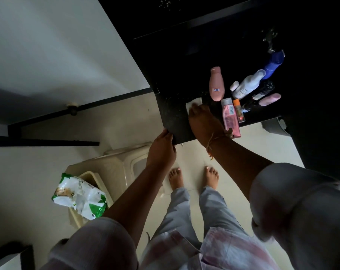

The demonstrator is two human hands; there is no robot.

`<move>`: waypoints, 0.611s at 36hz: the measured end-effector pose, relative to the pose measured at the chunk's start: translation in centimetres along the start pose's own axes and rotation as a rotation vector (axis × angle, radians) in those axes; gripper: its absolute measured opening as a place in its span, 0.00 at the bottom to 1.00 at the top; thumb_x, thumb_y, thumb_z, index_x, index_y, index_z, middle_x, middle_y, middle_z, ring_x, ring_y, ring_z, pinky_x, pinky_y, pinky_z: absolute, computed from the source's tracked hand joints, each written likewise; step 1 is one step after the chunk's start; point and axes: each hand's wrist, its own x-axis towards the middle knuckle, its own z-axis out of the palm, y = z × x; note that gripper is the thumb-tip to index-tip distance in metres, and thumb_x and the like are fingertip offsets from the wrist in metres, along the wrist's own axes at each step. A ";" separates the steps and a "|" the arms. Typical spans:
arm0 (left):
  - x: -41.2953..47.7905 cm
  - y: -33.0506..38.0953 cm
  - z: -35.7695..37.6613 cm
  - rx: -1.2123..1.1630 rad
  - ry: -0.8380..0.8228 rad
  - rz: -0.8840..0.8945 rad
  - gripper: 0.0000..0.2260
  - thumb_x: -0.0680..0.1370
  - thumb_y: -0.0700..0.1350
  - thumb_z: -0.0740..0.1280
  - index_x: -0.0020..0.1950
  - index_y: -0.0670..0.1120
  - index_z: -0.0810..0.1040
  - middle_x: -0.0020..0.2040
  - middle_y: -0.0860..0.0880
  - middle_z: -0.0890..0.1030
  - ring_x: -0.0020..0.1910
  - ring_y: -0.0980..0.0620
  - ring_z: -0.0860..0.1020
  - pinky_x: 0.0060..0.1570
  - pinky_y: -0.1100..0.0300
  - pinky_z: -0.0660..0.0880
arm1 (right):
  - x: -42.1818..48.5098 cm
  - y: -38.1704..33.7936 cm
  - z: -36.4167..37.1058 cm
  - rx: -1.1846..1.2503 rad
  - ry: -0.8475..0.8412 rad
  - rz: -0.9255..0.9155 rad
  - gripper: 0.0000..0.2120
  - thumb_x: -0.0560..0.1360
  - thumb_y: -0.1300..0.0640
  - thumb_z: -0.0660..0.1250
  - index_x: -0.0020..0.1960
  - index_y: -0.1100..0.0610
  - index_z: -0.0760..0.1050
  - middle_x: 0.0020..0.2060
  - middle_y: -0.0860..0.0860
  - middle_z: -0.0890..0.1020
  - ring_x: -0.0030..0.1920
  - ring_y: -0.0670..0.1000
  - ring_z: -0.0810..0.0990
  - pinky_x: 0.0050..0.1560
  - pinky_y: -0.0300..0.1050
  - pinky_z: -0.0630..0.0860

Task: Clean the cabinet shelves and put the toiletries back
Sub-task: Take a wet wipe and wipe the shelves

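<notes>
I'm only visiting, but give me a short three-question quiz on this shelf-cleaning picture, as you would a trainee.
1. True or false: the right hand presses a white wipe on the dark shelf.
2. What does the left hand grip? A) pink bottle B) the shelf's front edge C) wipes packet
3. Fill in: the wipes packet lies on a cream ____.

Key: 1 true; 2 B; 3 stool
</notes>
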 end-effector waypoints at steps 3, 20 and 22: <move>0.0 -0.2 -0.1 0.005 -0.012 0.005 0.18 0.78 0.37 0.64 0.68 0.41 0.73 0.69 0.46 0.74 0.61 0.47 0.78 0.57 0.61 0.73 | 0.5 0.7 0.0 -0.007 -0.037 0.049 0.15 0.78 0.58 0.62 0.63 0.62 0.74 0.62 0.59 0.77 0.63 0.58 0.75 0.62 0.52 0.73; 0.3 -0.6 -0.2 0.016 -0.032 0.007 0.18 0.76 0.36 0.65 0.66 0.41 0.75 0.68 0.46 0.74 0.60 0.45 0.78 0.57 0.59 0.74 | 3.4 -0.8 -1.2 0.082 0.138 0.006 0.22 0.79 0.55 0.61 0.72 0.59 0.66 0.70 0.58 0.70 0.70 0.58 0.70 0.66 0.50 0.71; 0.2 -0.7 -0.2 0.007 -0.033 0.013 0.19 0.76 0.36 0.65 0.66 0.40 0.74 0.69 0.46 0.74 0.61 0.46 0.77 0.57 0.59 0.73 | 2.4 -3.3 -1.2 0.064 0.115 -0.200 0.26 0.78 0.55 0.62 0.74 0.59 0.62 0.73 0.59 0.65 0.74 0.59 0.62 0.71 0.53 0.67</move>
